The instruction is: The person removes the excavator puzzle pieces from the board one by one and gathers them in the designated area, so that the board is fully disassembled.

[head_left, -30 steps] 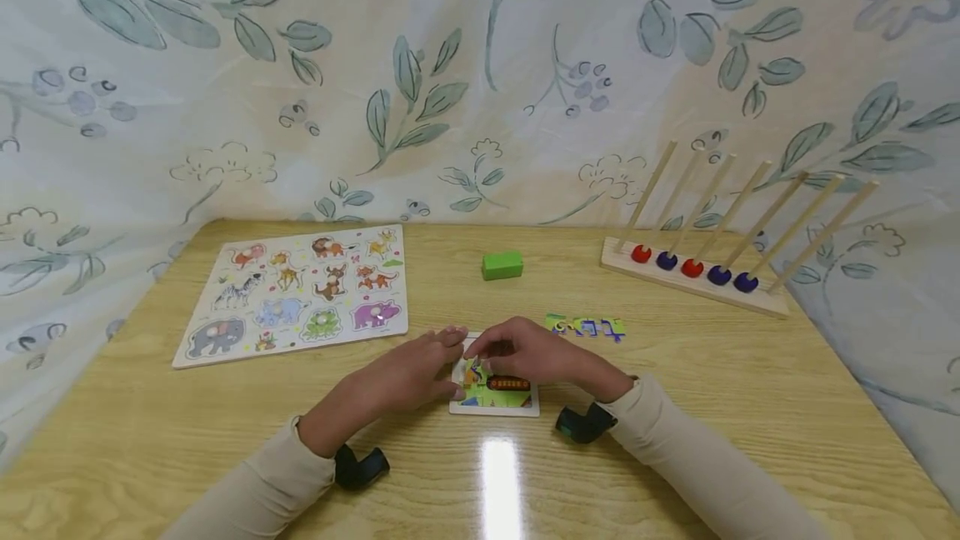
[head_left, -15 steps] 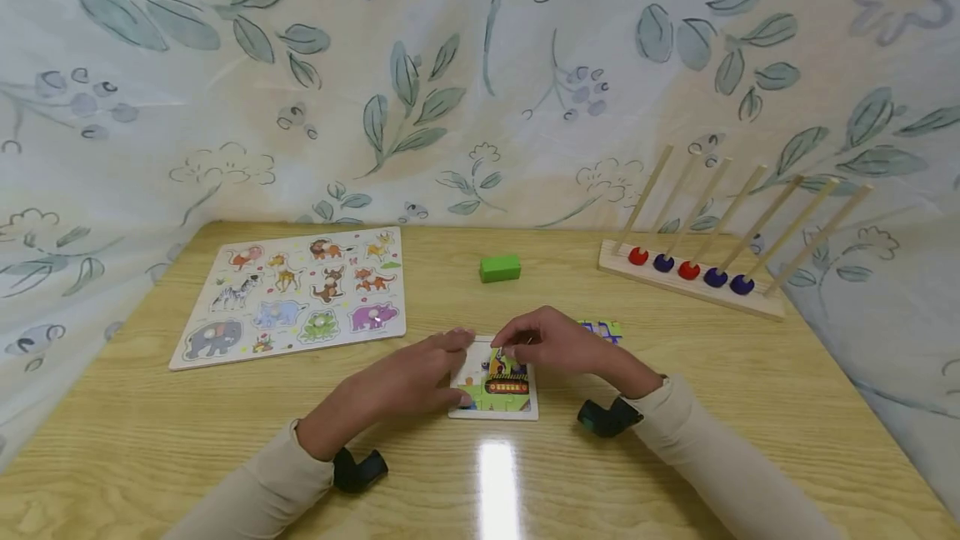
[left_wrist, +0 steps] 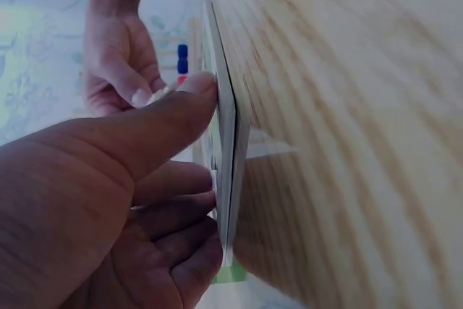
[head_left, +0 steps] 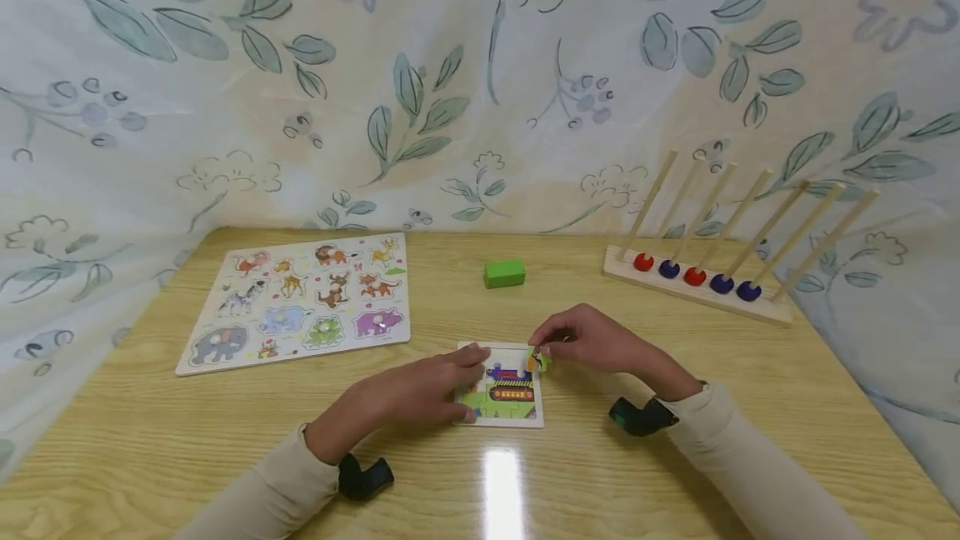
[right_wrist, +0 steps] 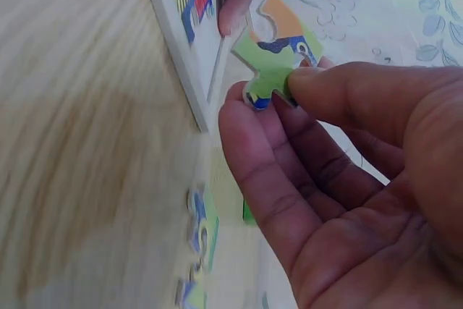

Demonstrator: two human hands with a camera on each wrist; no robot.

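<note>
The left hand, fingers loosely extended, rests on the left side of the puzzle tray. The right hand pinches a jigsaw piece at the tray's far right corner; beyond lies a green block.

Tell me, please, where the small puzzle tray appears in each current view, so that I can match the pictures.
Head: the puzzle tray lies in the lower half, just right of centre.
Left wrist: the puzzle tray shows edge-on near the middle, a narrow, steep band.
Right wrist: the puzzle tray is at top left, cut by the top edge.
Shared landmark: the left hand, touching the puzzle tray.
</note>
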